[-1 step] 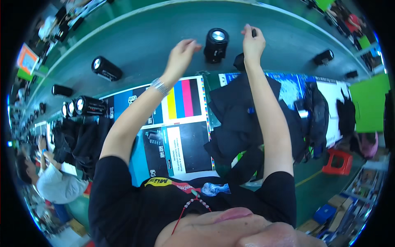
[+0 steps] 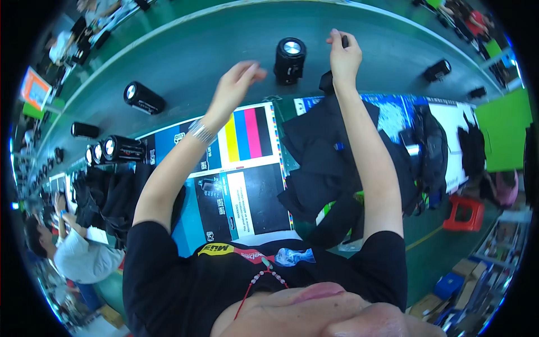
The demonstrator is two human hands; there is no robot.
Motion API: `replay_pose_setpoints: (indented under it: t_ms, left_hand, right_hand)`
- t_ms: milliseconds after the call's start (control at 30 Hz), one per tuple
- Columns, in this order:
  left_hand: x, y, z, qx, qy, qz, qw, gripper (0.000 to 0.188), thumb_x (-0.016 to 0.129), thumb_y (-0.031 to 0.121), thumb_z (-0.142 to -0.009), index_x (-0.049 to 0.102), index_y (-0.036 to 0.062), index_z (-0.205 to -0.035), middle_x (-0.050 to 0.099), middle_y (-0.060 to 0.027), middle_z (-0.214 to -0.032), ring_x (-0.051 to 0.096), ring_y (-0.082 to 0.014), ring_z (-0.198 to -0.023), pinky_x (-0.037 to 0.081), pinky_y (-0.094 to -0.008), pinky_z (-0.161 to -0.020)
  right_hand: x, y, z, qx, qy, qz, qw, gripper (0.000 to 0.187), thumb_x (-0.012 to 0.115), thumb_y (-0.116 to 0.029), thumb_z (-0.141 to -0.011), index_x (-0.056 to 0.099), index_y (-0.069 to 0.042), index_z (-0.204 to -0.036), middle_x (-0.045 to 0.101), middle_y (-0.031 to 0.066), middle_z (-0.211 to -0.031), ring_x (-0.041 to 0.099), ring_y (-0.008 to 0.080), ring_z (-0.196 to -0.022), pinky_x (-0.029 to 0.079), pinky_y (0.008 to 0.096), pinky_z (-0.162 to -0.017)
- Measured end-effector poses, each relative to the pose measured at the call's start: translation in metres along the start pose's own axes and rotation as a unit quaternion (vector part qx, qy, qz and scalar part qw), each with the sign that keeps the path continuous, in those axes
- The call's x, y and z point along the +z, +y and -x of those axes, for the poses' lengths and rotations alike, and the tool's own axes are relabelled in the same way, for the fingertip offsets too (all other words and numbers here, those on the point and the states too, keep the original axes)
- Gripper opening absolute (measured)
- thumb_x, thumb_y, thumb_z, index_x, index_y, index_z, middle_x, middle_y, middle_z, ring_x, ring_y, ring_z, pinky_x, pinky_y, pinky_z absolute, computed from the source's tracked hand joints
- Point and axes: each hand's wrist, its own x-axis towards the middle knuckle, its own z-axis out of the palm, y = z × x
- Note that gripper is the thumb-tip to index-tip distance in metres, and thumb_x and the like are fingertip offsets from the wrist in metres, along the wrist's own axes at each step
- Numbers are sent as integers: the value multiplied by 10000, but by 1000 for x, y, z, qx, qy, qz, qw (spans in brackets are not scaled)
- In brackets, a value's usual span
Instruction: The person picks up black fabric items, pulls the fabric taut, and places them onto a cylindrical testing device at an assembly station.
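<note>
A black cylindrical speaker (image 2: 289,67) stands upright on the green belt, its round silver end facing up. To its left, apart from it, my left hand (image 2: 234,85) hangs with loosely bent, slightly blurred fingers and nothing visible in them. My right hand (image 2: 345,60), to the speaker's right, is closed with a small dark piece (image 2: 345,41) at its fingers; its exact kind is too small to tell. Below that hand, black fabric pieces (image 2: 317,149) lie heaped on the worktop, partly hidden by my right forearm.
More black speakers (image 2: 144,98) rest along the belt on the left, and another (image 2: 437,70) on the right. A printed colour sheet (image 2: 261,194) covers the worktop before me. A red stool (image 2: 465,213) stands right. A person in white (image 2: 84,255) sits at left.
My left hand has drawn away from the speaker, leftward and slightly nearer me. My right hand stays raised with the small dark piece. The whole view has shifted slightly.
</note>
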Motion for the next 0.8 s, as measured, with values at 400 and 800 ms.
replay_pose_setpoints:
  t_ms: [400, 800]
  left_hand:
    - [-52, 69, 378, -128, -251, -277, 919, 364, 618, 246, -890, 558, -3, -1149, 585, -192, -1101, 551, -349, -1030, 446, -408, -881]
    - [-21, -6, 504, -45, -1, -265, 963, 475, 704, 392, -806, 569, 12, -1058, 545, -135, -1019, 522, -278, -987, 427, -384, -860]
  right_hand:
    - [-107, -90, 129, 21, -182, -156, 971, 140, 609, -140, -919, 652, -8, -935, 634, 22, -767, 486, 35, -614, 364, 180, -528]
    - [-83, -71, 205, 2, -299, -243, 923, 195, 582, -153, -936, 613, 37, -973, 600, 64, -784, 516, 79, -585, 326, 155, -397]
